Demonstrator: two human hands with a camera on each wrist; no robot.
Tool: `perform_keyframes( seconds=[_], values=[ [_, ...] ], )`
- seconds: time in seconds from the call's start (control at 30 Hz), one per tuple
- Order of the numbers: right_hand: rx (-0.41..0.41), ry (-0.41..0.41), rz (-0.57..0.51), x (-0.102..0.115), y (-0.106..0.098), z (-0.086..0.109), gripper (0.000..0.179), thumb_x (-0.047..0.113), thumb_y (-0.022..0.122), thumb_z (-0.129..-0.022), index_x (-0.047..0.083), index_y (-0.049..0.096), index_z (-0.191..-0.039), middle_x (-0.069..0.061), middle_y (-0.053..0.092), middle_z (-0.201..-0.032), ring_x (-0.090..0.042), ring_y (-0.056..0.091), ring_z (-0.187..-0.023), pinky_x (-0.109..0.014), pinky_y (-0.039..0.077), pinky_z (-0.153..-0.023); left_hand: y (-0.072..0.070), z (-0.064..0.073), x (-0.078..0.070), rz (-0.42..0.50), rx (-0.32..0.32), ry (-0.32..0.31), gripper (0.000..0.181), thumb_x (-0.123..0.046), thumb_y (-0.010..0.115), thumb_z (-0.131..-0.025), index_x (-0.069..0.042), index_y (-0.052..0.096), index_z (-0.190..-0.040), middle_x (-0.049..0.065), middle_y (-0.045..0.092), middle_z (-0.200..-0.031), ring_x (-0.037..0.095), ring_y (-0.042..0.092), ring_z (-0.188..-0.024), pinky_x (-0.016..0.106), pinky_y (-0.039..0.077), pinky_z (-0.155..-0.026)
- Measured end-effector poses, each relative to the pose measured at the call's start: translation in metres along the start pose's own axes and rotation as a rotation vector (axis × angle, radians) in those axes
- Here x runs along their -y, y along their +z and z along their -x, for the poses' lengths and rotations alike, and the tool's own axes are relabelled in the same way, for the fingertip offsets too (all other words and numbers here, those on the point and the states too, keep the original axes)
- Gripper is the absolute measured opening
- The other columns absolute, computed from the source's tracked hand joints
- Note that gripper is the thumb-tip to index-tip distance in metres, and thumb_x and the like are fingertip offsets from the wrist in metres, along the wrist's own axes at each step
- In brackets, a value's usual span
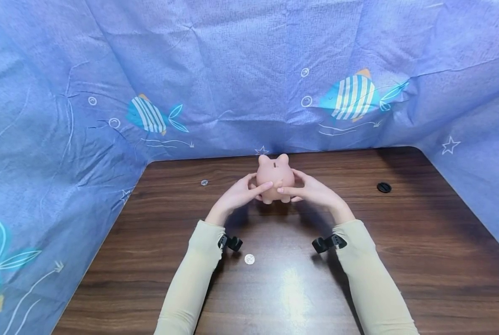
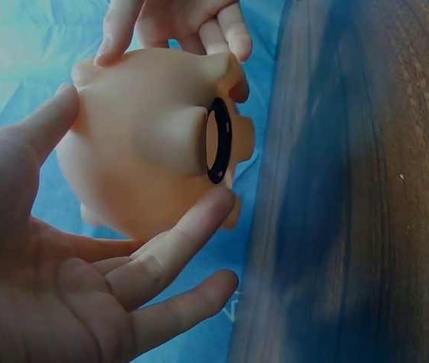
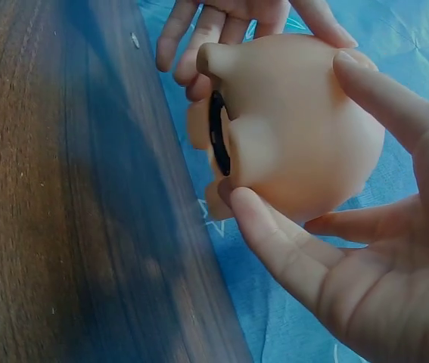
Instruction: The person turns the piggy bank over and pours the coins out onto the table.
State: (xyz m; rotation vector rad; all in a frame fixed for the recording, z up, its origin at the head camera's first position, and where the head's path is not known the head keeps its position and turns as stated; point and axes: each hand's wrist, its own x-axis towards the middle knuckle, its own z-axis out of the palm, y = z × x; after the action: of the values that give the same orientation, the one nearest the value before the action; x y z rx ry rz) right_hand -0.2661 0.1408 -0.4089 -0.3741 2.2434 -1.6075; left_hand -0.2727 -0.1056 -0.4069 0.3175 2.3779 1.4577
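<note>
Head view: a person's left hand (image 1: 238, 195) and right hand (image 1: 312, 190) cradle a pink piggy bank (image 1: 275, 175) between them, lifted just above the wooden table (image 1: 421, 260) near the middle of its far edge, in front of a blue fish-print cloth (image 1: 232, 70). Both hands grasp the bank from opposite sides, thumbs on top and fingers spread across its flanks and belly, a hold that looks meant to steady the rounded body. The wrist cameras show the underside turned outward, with a black ring (image 2: 219, 141) around the opening in the belly left uncovered by the fingers (image 2: 165, 253); whether the opening is plugged cannot be told. One coin (image 1: 249, 259) lies on the table between the forearms, another coin (image 1: 204, 182) sits toward the far left corner, and a small black disc (image 1: 384, 187) rests toward the far right corner, well apart from the bank.
</note>
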Motion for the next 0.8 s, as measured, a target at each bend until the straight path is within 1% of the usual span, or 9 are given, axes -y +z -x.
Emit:
perform_keyframes(
  seconds=[0.1,0.23,0.33,0.4,0.53,0.67,0.8],
  values=[
    [0.023,0.012,0.009,-0.0004,0.0006,-0.0009,0.090,0.040,0.072,-0.093,0.004,0.022,-0.159,-0.022,0.048,-0.146,-0.027,0.066,-0.108,-0.044,0.057,-0.092,-0.0001,-0.0005,0.0019,-0.006,0.019,-0.022,0.090,-0.059,0.066,-0.091,-0.003,0.034,-0.154,0.007,0.073,-0.096,0.021,0.071,-0.092,0.046,0.042,-0.108],
    [0.052,0.027,-0.005,-0.0006,0.0014,-0.0017,0.084,0.038,0.070,-0.096,-0.001,0.026,-0.156,-0.025,0.052,-0.139,-0.029,0.066,-0.103,-0.043,0.058,-0.090,0.0001,-0.0011,0.0039,0.022,0.049,-0.034,0.088,-0.057,0.064,-0.093,0.001,0.034,-0.152,0.008,0.074,-0.100,0.023,0.073,-0.092,0.044,0.042,-0.109],
    [0.056,0.036,-0.009,-0.0015,0.0024,-0.0027,0.080,0.037,0.069,-0.096,-0.002,0.029,-0.154,-0.025,0.054,-0.135,-0.029,0.066,-0.101,-0.040,0.059,-0.088,0.0000,-0.0018,0.0057,0.053,0.070,-0.039,0.086,-0.054,0.063,-0.095,0.002,0.032,-0.152,0.010,0.073,-0.105,0.022,0.073,-0.090,0.042,0.047,-0.105],
    [0.049,0.037,0.008,-0.0025,0.0032,-0.0035,0.079,0.037,0.069,-0.096,-0.002,0.031,-0.153,-0.025,0.056,-0.133,-0.027,0.066,-0.100,-0.038,0.059,-0.087,-0.0004,-0.0017,0.0066,0.067,0.082,-0.046,0.086,-0.053,0.063,-0.096,0.001,0.030,-0.154,0.011,0.073,-0.108,0.021,0.073,-0.090,0.042,0.050,-0.102],
    [0.041,0.043,0.034,-0.0027,0.0045,-0.0044,0.081,0.038,0.070,-0.095,-0.002,0.030,-0.153,-0.024,0.057,-0.131,-0.026,0.066,-0.100,-0.036,0.059,-0.086,-0.0023,-0.0012,0.0076,0.090,0.111,-0.067,0.087,-0.051,0.062,-0.097,0.001,0.025,-0.156,0.014,0.070,-0.115,0.021,0.072,-0.094,0.044,0.051,-0.101],
    [0.034,0.043,0.038,-0.0025,0.0048,-0.0036,0.087,0.038,0.072,-0.094,0.000,0.024,-0.157,-0.023,0.053,-0.138,-0.028,0.064,-0.109,-0.037,0.058,-0.089,-0.0031,-0.0012,0.0066,0.097,0.124,-0.076,0.088,-0.049,0.063,-0.096,0.000,0.021,-0.157,0.015,0.068,-0.121,0.021,0.071,-0.099,0.044,0.049,-0.102],
    [0.015,0.030,-0.002,-0.0041,0.0070,-0.0035,0.094,0.035,0.075,-0.092,0.004,0.018,-0.160,-0.021,0.045,-0.148,-0.027,0.060,-0.116,-0.040,0.055,-0.095,-0.0026,-0.0015,0.0064,0.130,0.127,-0.054,0.087,-0.041,0.064,-0.098,-0.002,0.017,-0.158,0.016,0.064,-0.126,0.024,0.069,-0.103,0.045,0.046,-0.106]
  ],
)
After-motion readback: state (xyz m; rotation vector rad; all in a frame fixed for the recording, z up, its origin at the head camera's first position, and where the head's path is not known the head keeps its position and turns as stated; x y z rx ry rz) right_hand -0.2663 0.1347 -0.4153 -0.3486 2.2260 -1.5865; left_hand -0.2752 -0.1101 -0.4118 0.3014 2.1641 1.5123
